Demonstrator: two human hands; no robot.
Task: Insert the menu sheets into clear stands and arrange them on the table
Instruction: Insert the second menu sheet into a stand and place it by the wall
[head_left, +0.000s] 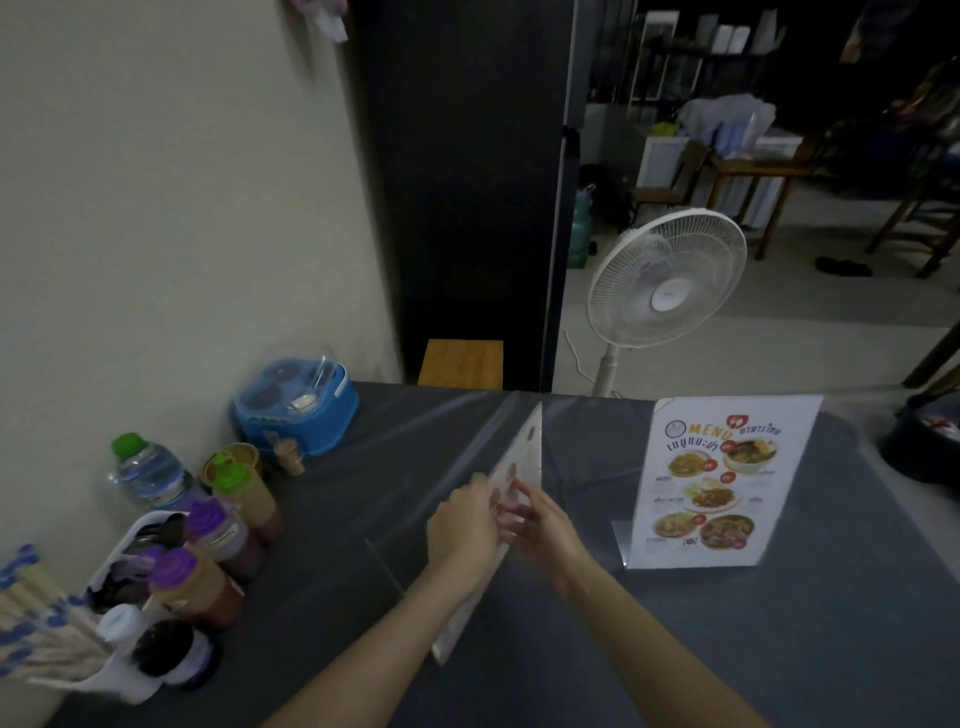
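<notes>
A clear stand (387, 564) stands edge-on at the middle of the grey table (779, 649), with a menu sheet (527, 449) seen nearly side-on inside or against it. My left hand (460, 525) grips the left face of the sheet and stand. From the right, my right hand (540, 525) pinches the same sheet with its fingertips. Off to the right, a second clear stand (621, 540) stands upright facing me, holding a colourful menu sheet (722, 483) with food pictures.
Along the left wall sit a blue lidded condiment caddy (296, 405), a water bottle (148, 470), several sauce bottles (223, 535) and a white holder of wrapped chopsticks (41, 639). A white floor fan (665, 280) stands beyond the table's far edge. A dark bin (924, 441) is at right.
</notes>
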